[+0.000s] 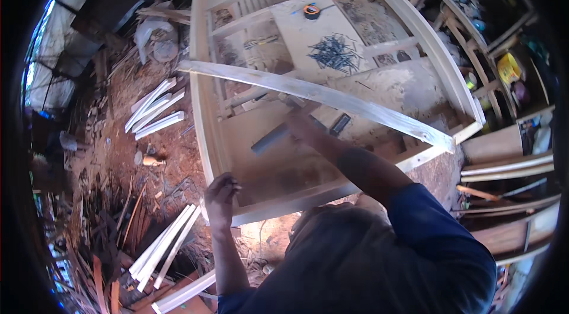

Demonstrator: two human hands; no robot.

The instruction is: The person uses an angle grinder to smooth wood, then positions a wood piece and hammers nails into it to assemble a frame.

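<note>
Left hand (pixel 221 193) clamped on frame (pixel 204 118) edge; right hand (pixel 298 126) blurred, grip unclear.

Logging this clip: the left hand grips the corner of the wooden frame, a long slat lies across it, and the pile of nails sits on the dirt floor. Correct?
Not quite. In the head view the pile of nails lies on a board within the wooden frame, not on the dirt floor. The left hand does grip its corner, and the long slat lies across it.

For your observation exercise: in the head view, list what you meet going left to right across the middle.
White slats on the ground → left hand on the frame's edge → right hand → long plank's right end → yellow container.
</note>
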